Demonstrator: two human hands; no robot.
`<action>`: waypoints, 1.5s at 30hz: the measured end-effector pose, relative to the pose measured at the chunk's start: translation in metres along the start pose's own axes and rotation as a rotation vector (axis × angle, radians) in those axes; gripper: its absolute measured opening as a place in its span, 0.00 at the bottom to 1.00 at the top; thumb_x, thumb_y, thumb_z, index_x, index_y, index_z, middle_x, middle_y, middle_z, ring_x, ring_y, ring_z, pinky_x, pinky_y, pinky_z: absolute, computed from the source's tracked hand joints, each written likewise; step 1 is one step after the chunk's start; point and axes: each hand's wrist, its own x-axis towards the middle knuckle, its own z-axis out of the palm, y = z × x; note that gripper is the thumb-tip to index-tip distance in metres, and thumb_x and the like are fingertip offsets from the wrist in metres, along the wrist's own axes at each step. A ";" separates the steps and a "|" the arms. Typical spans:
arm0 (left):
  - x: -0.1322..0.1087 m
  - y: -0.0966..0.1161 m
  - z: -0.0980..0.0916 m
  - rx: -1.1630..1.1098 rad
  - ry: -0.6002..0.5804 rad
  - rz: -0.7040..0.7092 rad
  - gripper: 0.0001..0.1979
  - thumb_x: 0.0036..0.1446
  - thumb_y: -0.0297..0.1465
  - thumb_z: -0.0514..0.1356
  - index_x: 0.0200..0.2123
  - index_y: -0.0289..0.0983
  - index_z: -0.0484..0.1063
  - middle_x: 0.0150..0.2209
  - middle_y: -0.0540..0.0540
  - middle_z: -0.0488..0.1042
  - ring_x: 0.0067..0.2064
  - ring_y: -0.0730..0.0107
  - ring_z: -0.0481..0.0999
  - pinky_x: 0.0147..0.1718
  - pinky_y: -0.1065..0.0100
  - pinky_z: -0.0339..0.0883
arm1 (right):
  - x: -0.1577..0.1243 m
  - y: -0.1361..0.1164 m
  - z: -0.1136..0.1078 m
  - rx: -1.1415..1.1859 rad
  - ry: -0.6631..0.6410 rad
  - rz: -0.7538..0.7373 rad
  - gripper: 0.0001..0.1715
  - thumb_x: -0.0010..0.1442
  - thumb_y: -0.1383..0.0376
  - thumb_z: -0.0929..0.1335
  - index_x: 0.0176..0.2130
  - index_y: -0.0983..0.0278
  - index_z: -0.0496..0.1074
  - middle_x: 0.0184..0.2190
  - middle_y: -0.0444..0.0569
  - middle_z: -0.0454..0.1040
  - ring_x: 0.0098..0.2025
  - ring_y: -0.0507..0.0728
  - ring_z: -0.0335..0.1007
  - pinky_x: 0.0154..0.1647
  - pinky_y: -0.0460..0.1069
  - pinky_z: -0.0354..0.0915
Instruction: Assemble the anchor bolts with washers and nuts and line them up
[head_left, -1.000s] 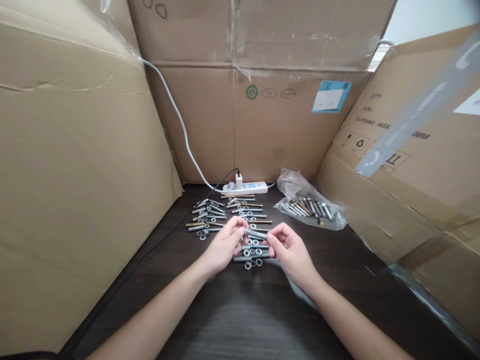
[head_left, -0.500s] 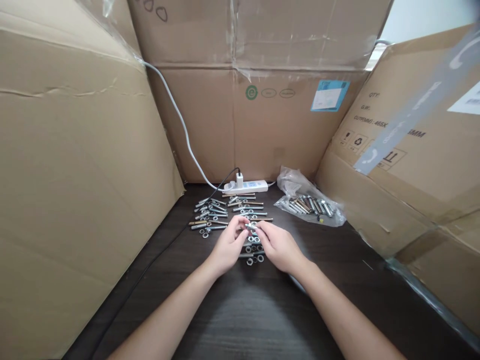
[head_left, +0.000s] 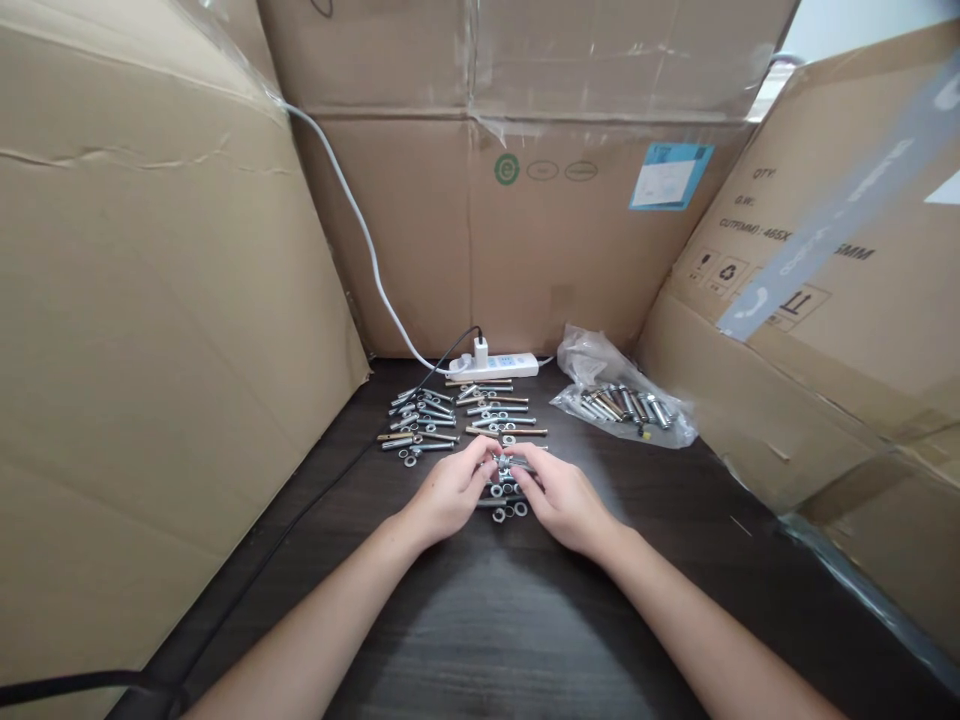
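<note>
Over the middle of the dark table, my left hand [head_left: 452, 489] and my right hand [head_left: 564, 497] meet at a small silvery expansion bolt [head_left: 506, 462]. The right fingers pinch its shank, which points to the right. Left thumb and fingertips close on its other end, where a nut or washer seems to sit; the exact part is partly hidden. Beneath and between the hands lie loose nuts and washers [head_left: 499, 515], with bolts partly covered by the fingers. Beyond them, rows of bolts, sleeves and rings [head_left: 496, 410] lie in a right-hand group and a left-hand group [head_left: 427, 412].
A clear plastic bag [head_left: 626, 400] of metal anchors lies at the back right. Behind the rows is a white power strip [head_left: 495, 367] with a plugged-in adapter. A black cable [head_left: 300, 530] runs down the left side. Cardboard boxes [head_left: 555, 250] wall in the table.
The camera view has shifted slightly. Both hands stay together at the bolt, with the fingers moved a little around it. A black cable now shows at the lower left.
</note>
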 end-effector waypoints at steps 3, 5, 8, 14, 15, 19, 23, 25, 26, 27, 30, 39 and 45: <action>-0.001 -0.001 0.001 -0.033 -0.009 -0.017 0.09 0.65 0.35 0.47 0.44 0.39 0.62 0.32 0.50 0.68 0.34 0.70 0.68 0.36 0.70 0.61 | -0.001 0.001 0.003 0.016 0.021 -0.037 0.15 0.66 0.64 0.59 0.51 0.58 0.64 0.48 0.46 0.73 0.47 0.56 0.71 0.44 0.49 0.65; -0.001 0.000 0.002 -0.066 -0.020 -0.033 0.10 0.66 0.36 0.45 0.42 0.39 0.61 0.29 0.52 0.65 0.31 0.71 0.65 0.33 0.70 0.60 | -0.001 0.001 0.005 0.026 0.032 -0.051 0.15 0.66 0.64 0.59 0.51 0.59 0.65 0.47 0.47 0.73 0.47 0.56 0.71 0.44 0.49 0.65; -0.001 0.002 0.003 -0.147 -0.026 -0.047 0.11 0.66 0.37 0.43 0.40 0.38 0.60 0.27 0.53 0.61 0.29 0.73 0.62 0.31 0.71 0.58 | -0.002 0.001 0.008 0.045 0.057 -0.071 0.14 0.66 0.64 0.59 0.50 0.60 0.66 0.46 0.48 0.74 0.45 0.56 0.72 0.43 0.48 0.66; -0.002 0.009 0.001 -0.180 -0.027 -0.028 0.09 0.65 0.35 0.46 0.42 0.38 0.61 0.31 0.51 0.64 0.32 0.72 0.63 0.34 0.70 0.59 | -0.003 0.002 0.012 0.081 0.108 -0.093 0.14 0.66 0.64 0.60 0.50 0.61 0.66 0.45 0.50 0.74 0.42 0.56 0.72 0.42 0.49 0.67; -0.002 0.010 0.001 -0.169 -0.021 -0.028 0.09 0.65 0.35 0.46 0.42 0.38 0.61 0.31 0.51 0.64 0.32 0.72 0.63 0.33 0.70 0.59 | -0.003 0.002 0.012 0.084 0.114 -0.096 0.15 0.66 0.64 0.60 0.50 0.61 0.66 0.44 0.51 0.74 0.42 0.56 0.72 0.42 0.49 0.67; -0.002 0.012 0.004 -0.131 0.008 -0.022 0.11 0.66 0.36 0.45 0.39 0.37 0.62 0.30 0.51 0.64 0.31 0.72 0.63 0.31 0.71 0.57 | -0.003 0.003 0.013 0.089 0.123 -0.118 0.14 0.66 0.64 0.60 0.50 0.61 0.66 0.44 0.51 0.74 0.43 0.56 0.71 0.42 0.49 0.67; -0.001 0.010 0.007 -0.085 0.043 -0.004 0.14 0.66 0.36 0.43 0.33 0.37 0.62 0.28 0.52 0.63 0.31 0.72 0.63 0.32 0.70 0.56 | -0.002 0.001 0.013 0.092 0.124 -0.128 0.15 0.66 0.65 0.60 0.51 0.60 0.66 0.44 0.50 0.74 0.45 0.56 0.71 0.43 0.49 0.66; 0.000 0.009 0.008 -0.063 0.058 -0.003 0.15 0.66 0.37 0.43 0.30 0.37 0.61 0.27 0.52 0.62 0.30 0.72 0.62 0.31 0.70 0.56 | -0.002 -0.001 0.012 0.090 0.112 -0.127 0.15 0.66 0.65 0.60 0.51 0.60 0.66 0.44 0.49 0.74 0.45 0.56 0.71 0.42 0.49 0.67; 0.000 0.008 0.009 -0.057 0.063 -0.004 0.16 0.66 0.37 0.43 0.29 0.37 0.60 0.27 0.52 0.62 0.29 0.72 0.62 0.30 0.70 0.56 | -0.002 -0.002 0.011 0.093 0.106 -0.124 0.15 0.66 0.65 0.60 0.51 0.60 0.66 0.45 0.49 0.74 0.45 0.56 0.71 0.42 0.49 0.67; 0.000 0.008 0.009 -0.055 0.067 -0.005 0.16 0.67 0.37 0.43 0.29 0.37 0.59 0.26 0.51 0.62 0.29 0.72 0.61 0.30 0.70 0.55 | -0.002 -0.002 0.011 0.099 0.101 -0.120 0.15 0.66 0.64 0.60 0.51 0.60 0.66 0.45 0.49 0.73 0.45 0.55 0.71 0.42 0.49 0.67; -0.001 0.007 0.010 -0.054 0.073 -0.001 0.16 0.66 0.37 0.43 0.28 0.37 0.59 0.26 0.51 0.61 0.29 0.72 0.61 0.30 0.70 0.56 | -0.002 -0.004 0.009 0.117 0.104 -0.111 0.14 0.64 0.63 0.62 0.50 0.60 0.66 0.46 0.49 0.73 0.44 0.55 0.71 0.43 0.48 0.67; -0.003 0.015 0.007 -0.102 0.047 0.011 0.15 0.66 0.36 0.43 0.34 0.36 0.65 0.31 0.48 0.67 0.33 0.69 0.66 0.35 0.69 0.59 | -0.004 -0.007 0.011 0.135 0.220 -0.135 0.12 0.60 0.64 0.64 0.44 0.61 0.70 0.39 0.48 0.76 0.39 0.55 0.73 0.39 0.47 0.68; -0.005 0.021 0.004 -0.158 0.043 0.014 0.09 0.62 0.33 0.47 0.37 0.37 0.63 0.34 0.49 0.67 0.36 0.68 0.66 0.38 0.69 0.60 | -0.005 -0.005 0.012 0.134 0.256 -0.058 0.09 0.57 0.64 0.66 0.40 0.62 0.70 0.33 0.46 0.76 0.30 0.53 0.71 0.29 0.45 0.67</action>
